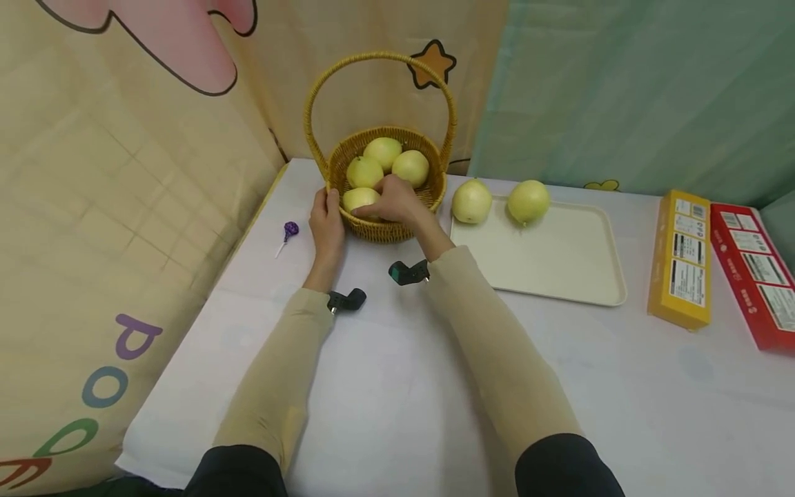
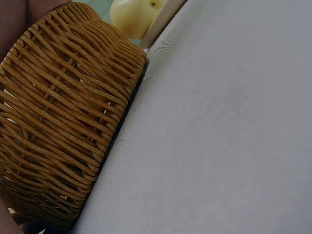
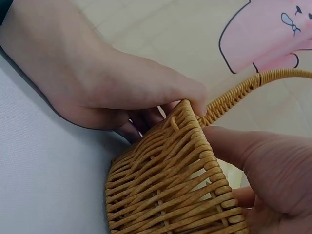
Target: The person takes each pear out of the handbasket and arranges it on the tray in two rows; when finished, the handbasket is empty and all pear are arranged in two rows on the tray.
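A woven wicker basket [image 1: 381, 231] with a tall arched handle stands at the back of the table, with several pale yellow pears [image 1: 410, 168] inside. My left hand [image 1: 326, 231] grips its left side; in the right wrist view the thumb hooks over the rim and the other fingers lie along the outer wall. My right hand [image 1: 397, 201] reaches in over the front rim, thumb and fingers around the front pear [image 1: 359, 199]. In the right wrist view the basket wall [image 3: 165, 190] hides most of that grasp.
Right of the basket, a cream tray [image 1: 553, 255] bears two more pears [image 1: 528, 201] near its back edge. Farther right stand a yellow box [image 1: 680, 259] and a red box [image 1: 754, 276]. A purple lollipop [image 1: 290, 231] lies left of the basket. Curtains hang behind and at left.
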`<action>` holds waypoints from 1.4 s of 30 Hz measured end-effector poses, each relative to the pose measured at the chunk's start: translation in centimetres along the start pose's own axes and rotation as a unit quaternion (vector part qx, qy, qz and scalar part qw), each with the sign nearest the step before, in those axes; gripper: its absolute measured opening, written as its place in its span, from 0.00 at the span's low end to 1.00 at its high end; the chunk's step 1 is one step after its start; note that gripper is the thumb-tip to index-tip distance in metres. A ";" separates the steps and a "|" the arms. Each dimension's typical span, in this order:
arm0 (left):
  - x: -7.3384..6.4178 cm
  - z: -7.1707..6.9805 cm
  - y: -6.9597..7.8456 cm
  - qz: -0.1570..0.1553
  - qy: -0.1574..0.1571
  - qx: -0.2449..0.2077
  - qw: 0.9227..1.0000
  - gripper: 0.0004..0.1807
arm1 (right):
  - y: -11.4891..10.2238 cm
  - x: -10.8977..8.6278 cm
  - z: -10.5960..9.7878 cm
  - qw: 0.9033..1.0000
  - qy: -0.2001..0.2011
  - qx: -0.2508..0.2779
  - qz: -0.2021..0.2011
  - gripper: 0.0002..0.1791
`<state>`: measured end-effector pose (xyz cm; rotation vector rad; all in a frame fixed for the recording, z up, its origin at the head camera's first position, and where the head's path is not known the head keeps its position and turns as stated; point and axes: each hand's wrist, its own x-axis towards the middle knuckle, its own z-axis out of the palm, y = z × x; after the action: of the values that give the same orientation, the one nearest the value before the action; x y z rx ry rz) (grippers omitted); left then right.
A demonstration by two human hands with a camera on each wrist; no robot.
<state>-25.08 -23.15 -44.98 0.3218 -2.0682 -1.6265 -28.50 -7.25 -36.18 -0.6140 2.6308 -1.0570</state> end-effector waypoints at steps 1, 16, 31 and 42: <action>0.0 0.1 0.0 0.000 -0.002 0.000 1.000 0.27 | 0.1 0.0 0.0 1.000 0.000 -0.004 0.004 0.25; -0.2 0.4 -0.1 -0.003 -0.009 -0.011 1.000 0.28 | 0.7 -1.9 -1.9 0.997 0.054 0.059 -0.004 0.24; -0.2 0.7 -0.2 0.002 -0.006 -0.014 1.000 0.29 | 3.4 -8.0 -5.9 0.979 0.163 0.125 -0.016 0.41; -0.1 0.2 -0.1 -0.008 -0.016 -0.023 1.000 0.29 | 7.3 -13.7 -8.1 0.960 0.225 0.167 -0.012 0.35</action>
<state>-25.06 -22.99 -45.16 0.2986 -2.0539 -1.6954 -21.51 8.78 -34.70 -0.3606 2.7011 -1.7811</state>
